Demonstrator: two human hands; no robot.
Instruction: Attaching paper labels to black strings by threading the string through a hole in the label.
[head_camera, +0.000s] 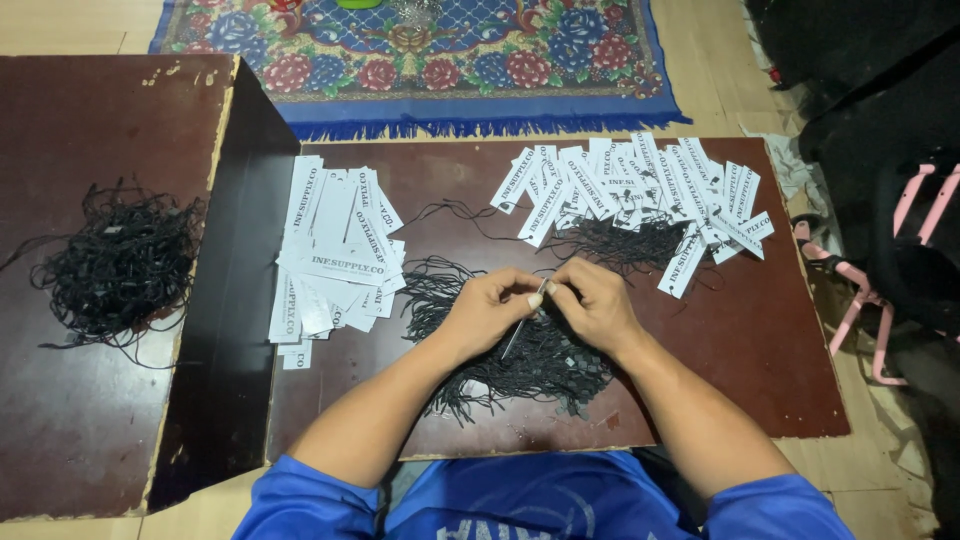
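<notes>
Blue sleeves (300, 500) nearest the lens, forearms reaching out over the low brown board (760, 350). Left hand (487, 308) and right hand (597, 302) meeting above the middle of that board, fingertips of both pinched together on one narrow white tag (520, 330), seemingly with a black string at its upper end; too small to be sure. Tag slanting down from the pinch toward the body, most of it hanging free below the fingers, edge-on to the lens. Directly beneath, on the board, a loose heap of black strings (530, 365), close under the grip, presumably for easy picking. Toward the board's left edge, a stack of white tags (335, 260); along its far edge, strung tags fanned out (640, 185). Off the board's left side, another string tangle (115, 265) on a second panel.
</notes>
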